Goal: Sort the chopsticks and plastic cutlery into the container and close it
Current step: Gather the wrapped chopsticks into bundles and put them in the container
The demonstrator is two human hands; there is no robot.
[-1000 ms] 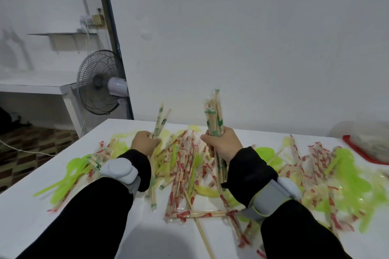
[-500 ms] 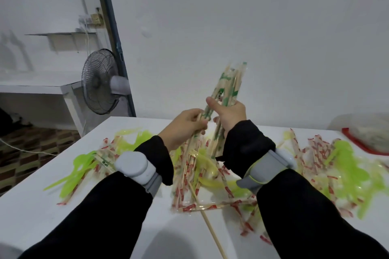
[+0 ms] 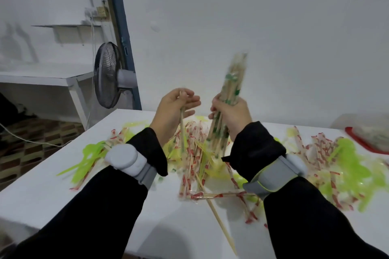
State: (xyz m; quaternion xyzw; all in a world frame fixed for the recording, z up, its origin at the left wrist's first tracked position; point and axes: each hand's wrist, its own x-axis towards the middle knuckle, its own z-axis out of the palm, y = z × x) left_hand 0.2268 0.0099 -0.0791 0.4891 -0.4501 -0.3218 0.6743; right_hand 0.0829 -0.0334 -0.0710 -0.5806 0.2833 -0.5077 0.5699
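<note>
Upright, the chopstick bundle (image 3: pixel 228 99) leans slightly right — right hand (image 3: pixel 231 113) grips it; left hand (image 3: pixel 174 109) pinches one near-vertical chopstick (image 3: pixel 182 130).

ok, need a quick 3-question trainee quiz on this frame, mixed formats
1. True or false: the right hand grips a bundle of green-printed wrapped chopsticks, held upright above the white table.
2. What does the left hand hold? A) a green plastic fork B) a single bare chopstick C) nothing
3. Fill in: the red-rimmed container sits at the table's far ____ edge.

Key: 1 true; 2 B; 3 right
</note>
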